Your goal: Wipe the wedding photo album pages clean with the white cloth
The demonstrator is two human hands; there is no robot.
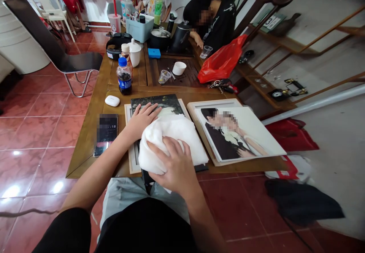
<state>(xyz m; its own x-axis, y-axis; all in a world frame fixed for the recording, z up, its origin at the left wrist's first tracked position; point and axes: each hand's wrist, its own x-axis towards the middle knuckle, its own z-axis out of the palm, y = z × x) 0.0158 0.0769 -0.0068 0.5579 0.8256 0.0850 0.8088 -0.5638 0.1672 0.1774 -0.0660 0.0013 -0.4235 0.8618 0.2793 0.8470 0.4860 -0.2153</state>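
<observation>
A bunched white cloth [182,139] lies over a dark photo print [155,100], and my right hand [173,162] grips its near left part with curled fingers. My left hand [144,120] lies flat with fingers spread on the print's upper left, beside the cloth. Under the print, the pale edge of a picture frame [131,158] shows at the left. To the right, a wedding photo panel [251,124] rests on another light wooden frame [208,105]. The cloth hides most of the dark print.
Left of the frames are a phone [107,131], a white earbud case [112,100] and a cola bottle [124,76]. Further back stand a white cup [179,68], a red plastic bag [221,65] and a black kettle [181,36]. A person [213,21] leans on the table's far side.
</observation>
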